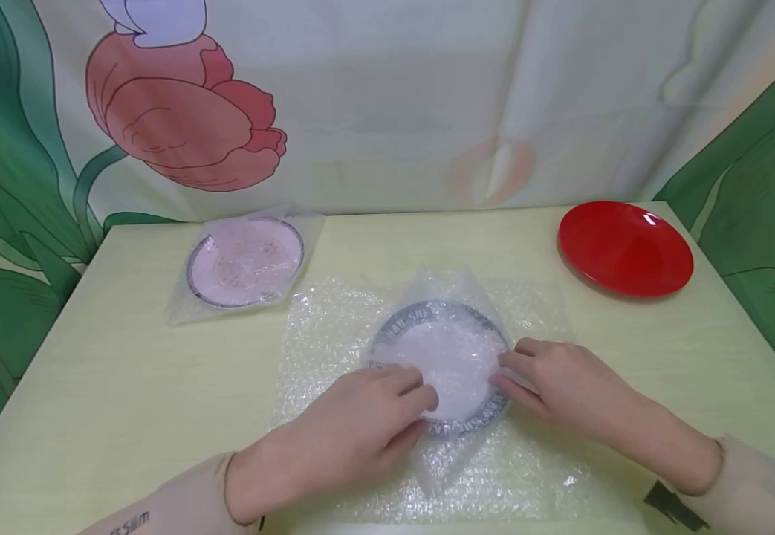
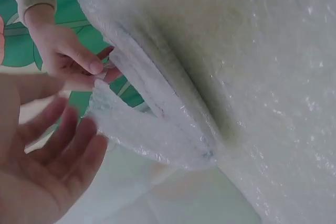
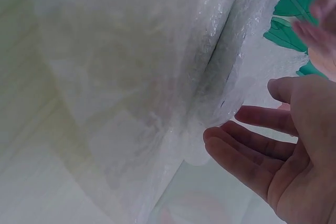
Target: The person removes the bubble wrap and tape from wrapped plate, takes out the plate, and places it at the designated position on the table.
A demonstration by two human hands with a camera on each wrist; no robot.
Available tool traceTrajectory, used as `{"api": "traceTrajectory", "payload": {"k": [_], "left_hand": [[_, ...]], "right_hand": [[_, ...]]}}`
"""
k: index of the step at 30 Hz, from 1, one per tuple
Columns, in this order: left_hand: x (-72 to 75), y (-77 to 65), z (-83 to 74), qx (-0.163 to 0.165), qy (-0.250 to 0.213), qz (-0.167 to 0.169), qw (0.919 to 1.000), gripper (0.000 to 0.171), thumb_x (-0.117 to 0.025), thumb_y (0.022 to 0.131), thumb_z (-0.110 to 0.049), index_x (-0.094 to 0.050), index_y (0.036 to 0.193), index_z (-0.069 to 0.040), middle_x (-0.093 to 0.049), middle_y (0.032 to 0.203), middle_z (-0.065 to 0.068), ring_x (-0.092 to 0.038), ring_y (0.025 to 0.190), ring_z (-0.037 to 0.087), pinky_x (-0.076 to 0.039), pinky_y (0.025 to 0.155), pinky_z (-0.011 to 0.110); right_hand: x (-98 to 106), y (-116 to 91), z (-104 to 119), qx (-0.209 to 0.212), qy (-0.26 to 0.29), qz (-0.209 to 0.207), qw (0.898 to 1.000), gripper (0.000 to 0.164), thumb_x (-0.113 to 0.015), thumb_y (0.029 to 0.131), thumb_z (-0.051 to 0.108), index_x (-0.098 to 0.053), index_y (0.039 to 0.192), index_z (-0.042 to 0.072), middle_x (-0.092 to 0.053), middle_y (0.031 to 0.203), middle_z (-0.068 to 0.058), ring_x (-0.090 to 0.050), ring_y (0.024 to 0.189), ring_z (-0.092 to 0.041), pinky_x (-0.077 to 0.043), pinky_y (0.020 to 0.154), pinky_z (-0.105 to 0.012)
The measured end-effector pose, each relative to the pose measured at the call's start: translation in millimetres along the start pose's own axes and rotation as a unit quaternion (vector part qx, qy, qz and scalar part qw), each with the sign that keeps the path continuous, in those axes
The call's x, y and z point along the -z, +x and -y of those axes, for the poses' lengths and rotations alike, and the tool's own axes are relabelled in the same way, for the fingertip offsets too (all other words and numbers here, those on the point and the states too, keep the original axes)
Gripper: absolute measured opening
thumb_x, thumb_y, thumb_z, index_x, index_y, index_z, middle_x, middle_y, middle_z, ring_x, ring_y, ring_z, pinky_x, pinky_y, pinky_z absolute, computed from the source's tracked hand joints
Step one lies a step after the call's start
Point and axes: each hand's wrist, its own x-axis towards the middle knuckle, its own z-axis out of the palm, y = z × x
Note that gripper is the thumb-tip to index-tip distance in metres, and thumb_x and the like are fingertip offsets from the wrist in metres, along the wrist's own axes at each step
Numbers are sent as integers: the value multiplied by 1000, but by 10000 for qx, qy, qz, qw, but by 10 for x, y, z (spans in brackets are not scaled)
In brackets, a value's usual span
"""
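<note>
A plate with a grey lettered rim (image 1: 457, 427) lies inside bubble wrap (image 1: 454, 371) in the middle of the table. Over its lower left part is my left hand (image 1: 367, 416), fingers bent. In the left wrist view that hand (image 2: 58, 150) is blurred, its fingers loosely curled with nothing between them. At the plate's right edge my right hand (image 1: 561, 383) pinches the wrap between thumb and fingers. The right wrist view has this hand's fingertips (image 3: 212, 135) right at the wrap's edge. A raised flap of wrap (image 2: 142, 129) stands away from the plate.
Under the wrapped plate spreads a larger bubble wrap sheet (image 1: 527, 483). A second wrapped plate (image 1: 247, 260) lies at the back left of the table (image 1: 160, 416). A glossy red plate (image 1: 624, 249) is at the back right. Behind hangs a flower-printed cloth (image 1: 374, 96).
</note>
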Motion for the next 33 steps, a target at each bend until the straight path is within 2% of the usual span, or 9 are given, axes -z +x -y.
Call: {"api": "traceTrajectory", "payload": {"k": [3,5,9,16,22,27,33], "left_hand": [[44,40,48,157,31,-703,9974,24,-77,91,-13,-65,111,-12,-60,103,-1,-57,95,18,-53,85,32],[55,66,91,285,51,-871,9958,32,-81,88,-10,-63,115,-10,-60,109,3,-57,101,22,-53,86,33],[34,104,179,434,-49,-764,9961,40,-84,85,-6,-63,118,-9,-60,114,6,-58,106,25,-55,86,32],[-24,155,292,547,-213,-714,9957,23,-79,89,-5,-67,109,-8,-62,102,3,-61,97,22,-57,74,29],[-4,182,327,763,-216,-669,9946,21,-77,92,-6,-67,111,-8,-64,102,3,-64,98,24,-58,77,32],[11,198,337,889,-313,-674,9933,22,-76,92,-6,-67,112,-5,-64,106,6,-63,100,24,-58,81,32],[29,196,350,1007,-314,-902,9903,22,-77,91,-5,-66,110,-5,-61,97,4,-59,86,19,-55,71,27]], "right_hand": [[4,-4,-3,79,-7,-43,10000,20,-79,92,27,-76,103,12,-67,85,0,-62,70,-12,-59,68,-31],[0,-8,-5,112,-38,-62,9999,21,-79,91,28,-76,103,11,-68,87,-2,-64,72,-14,-60,69,-32],[-9,-11,-2,104,-78,-17,9999,25,-79,91,30,-76,105,10,-71,92,-5,-68,77,-17,-61,73,-34],[-13,-29,-7,55,-35,87,9999,34,-78,91,39,-76,110,10,-72,99,-6,-70,86,-20,-61,78,-37],[-7,-40,-15,191,-31,62,9998,38,-79,89,45,-76,107,11,-71,99,-4,-69,85,-18,-61,77,-34],[-15,-51,-43,403,12,-166,9990,32,-81,90,33,-76,110,8,-71,98,-6,-69,85,-19,-61,76,-35],[-38,-61,-80,581,108,-406,9974,27,-85,86,20,-79,110,10,-67,96,-3,-65,84,-16,-59,73,-30]]}}
